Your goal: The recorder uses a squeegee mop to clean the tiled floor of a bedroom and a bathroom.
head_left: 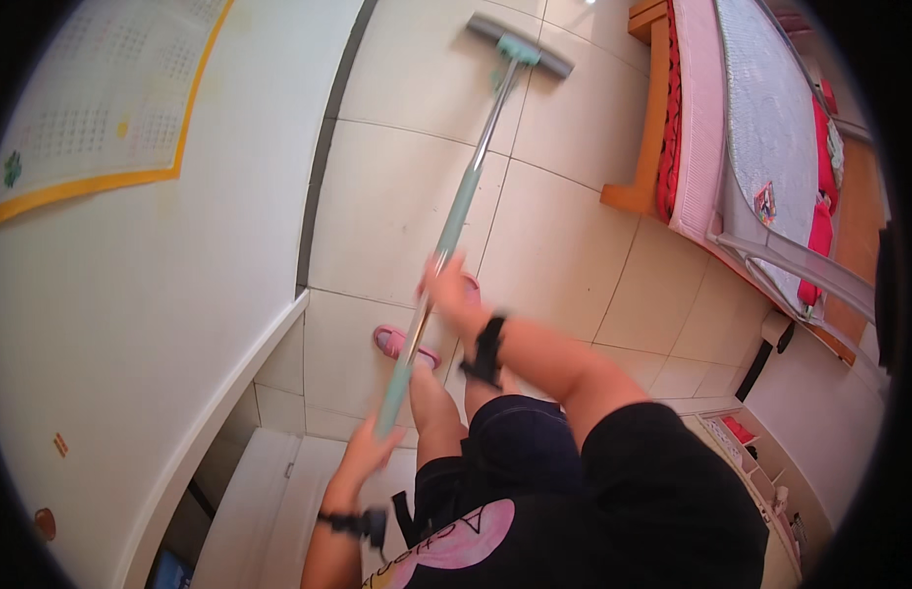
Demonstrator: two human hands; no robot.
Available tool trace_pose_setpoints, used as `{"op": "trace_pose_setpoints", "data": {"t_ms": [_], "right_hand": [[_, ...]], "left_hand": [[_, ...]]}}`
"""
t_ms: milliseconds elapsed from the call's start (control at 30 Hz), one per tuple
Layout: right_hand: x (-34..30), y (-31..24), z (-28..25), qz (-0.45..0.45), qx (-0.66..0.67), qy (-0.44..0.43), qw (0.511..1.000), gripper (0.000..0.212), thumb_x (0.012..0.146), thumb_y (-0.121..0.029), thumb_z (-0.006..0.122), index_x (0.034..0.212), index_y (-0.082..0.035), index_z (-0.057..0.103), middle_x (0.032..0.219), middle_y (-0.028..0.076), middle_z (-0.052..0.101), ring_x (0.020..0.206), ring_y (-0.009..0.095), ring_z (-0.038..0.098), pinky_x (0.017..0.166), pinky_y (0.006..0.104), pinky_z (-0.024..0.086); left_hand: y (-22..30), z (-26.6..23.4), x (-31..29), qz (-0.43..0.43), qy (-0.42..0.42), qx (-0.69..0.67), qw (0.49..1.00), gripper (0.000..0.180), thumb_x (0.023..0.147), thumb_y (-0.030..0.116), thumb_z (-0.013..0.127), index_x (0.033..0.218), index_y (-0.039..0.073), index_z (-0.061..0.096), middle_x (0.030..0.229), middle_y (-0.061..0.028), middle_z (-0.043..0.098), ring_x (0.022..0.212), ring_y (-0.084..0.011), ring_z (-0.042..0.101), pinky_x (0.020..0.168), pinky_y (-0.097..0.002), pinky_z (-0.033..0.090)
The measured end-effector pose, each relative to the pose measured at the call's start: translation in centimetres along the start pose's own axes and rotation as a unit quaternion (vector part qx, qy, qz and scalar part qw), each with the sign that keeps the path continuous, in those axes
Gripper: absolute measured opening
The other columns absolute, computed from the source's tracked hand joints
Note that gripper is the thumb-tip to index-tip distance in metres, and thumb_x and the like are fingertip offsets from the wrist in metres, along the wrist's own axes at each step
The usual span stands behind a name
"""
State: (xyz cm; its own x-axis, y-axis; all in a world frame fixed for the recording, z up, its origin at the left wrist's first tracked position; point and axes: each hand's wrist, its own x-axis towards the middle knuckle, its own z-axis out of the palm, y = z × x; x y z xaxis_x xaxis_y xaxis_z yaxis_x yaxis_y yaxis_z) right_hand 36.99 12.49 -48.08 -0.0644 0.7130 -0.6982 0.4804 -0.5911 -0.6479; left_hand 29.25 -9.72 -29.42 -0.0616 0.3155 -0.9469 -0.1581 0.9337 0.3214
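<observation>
A long sponge mop point(459, 211) with a silver and pale green pole slants across the tiled floor, its wide grey head point(554, 65) resting on the tiles at the far end. Around the green grip at the near end, my left hand point(366, 454) is closed. Farther up the pole, my right hand point(448, 292) is wrapped round the silver section; its fingers are slightly blurred. Each of my wrists has a black strap. Below the pole show my feet in pink slippers point(389, 342), the right one partly hidden by my right hand.
A bed with an orange wooden frame point(628, 196) and pink bedding stands on the right. A white wall with a yellow-edged poster point(103, 108) runs along the left. Shelves point(760, 471) with small items are at the lower right, and a white board-like surface point(250, 501) at lower left.
</observation>
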Motion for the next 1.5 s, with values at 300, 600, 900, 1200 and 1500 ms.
{"op": "trace_pose_setpoints", "data": {"t_ms": [300,600,900,1200,1500], "right_hand": [[-16.1,6.6,2.5,0.45,0.238,-0.351,0.786,0.016,0.076,-0.016,0.061,0.077,-0.001,0.057,0.067,0.009,0.056,0.056,0.018,0.057,0.05,0.0319,0.051],[8.0,-0.4,-8.5,0.047,0.181,-0.094,0.978,0.018,0.074,-0.018,0.053,0.071,0.0,0.057,0.062,0.011,0.056,0.052,0.02,0.054,0.048,0.033,0.044],[10.6,-6.5,-22.5,0.086,0.278,0.055,0.955,0.024,0.084,-0.021,0.054,0.091,0.001,0.047,0.065,0.009,0.051,0.054,0.022,0.054,0.054,0.0384,0.054],[-8.4,11.1,3.3,0.041,0.141,0.068,0.987,0.028,0.086,-0.026,0.051,0.081,0.001,0.045,0.061,0.013,0.055,0.049,0.024,0.057,0.044,0.0374,0.047],[-37.1,7.5,16.9,0.19,0.2,-0.307,0.911,0.035,0.081,-0.021,0.055,0.096,0.009,0.045,0.076,0.018,0.059,0.059,0.025,0.06,0.05,0.0356,0.051]], "left_hand": [[-9.5,-6.9,-28.2,-0.473,-0.01,0.079,0.877,0.027,0.081,0.034,0.06,0.081,0.007,0.06,0.063,-0.0049,0.055,0.053,-0.0157,0.05,0.046,-0.0316,0.038],[6.9,-2.0,-6.7,-0.145,-0.164,0.15,0.964,0.049,0.085,0.039,0.056,0.046,0.01,0.047,0.044,-0.0013,0.049,0.039,-0.0105,0.047,0.038,-0.0252,0.033],[19.0,10.7,2.1,0.1,-0.145,0.227,0.958,0.019,0.078,0.016,0.052,0.083,-0.002,0.052,0.056,-0.0066,0.053,0.042,-0.0153,0.052,0.041,-0.0298,0.042],[-6.6,-9.6,-8.3,0.042,-0.11,0.175,0.978,0.046,0.081,0.008,0.058,0.123,0.006,0.04,0.06,-0.0012,0.047,0.04,-0.0078,0.042,0.037,-0.0237,0.034],[-16.4,-23.7,-36.6,-0.19,0.041,-0.024,0.981,0.04,0.085,0.028,0.06,0.115,0.006,0.045,0.059,0.0044,0.04,0.043,-0.0039,0.032,0.038,-0.0188,0.025]]}}
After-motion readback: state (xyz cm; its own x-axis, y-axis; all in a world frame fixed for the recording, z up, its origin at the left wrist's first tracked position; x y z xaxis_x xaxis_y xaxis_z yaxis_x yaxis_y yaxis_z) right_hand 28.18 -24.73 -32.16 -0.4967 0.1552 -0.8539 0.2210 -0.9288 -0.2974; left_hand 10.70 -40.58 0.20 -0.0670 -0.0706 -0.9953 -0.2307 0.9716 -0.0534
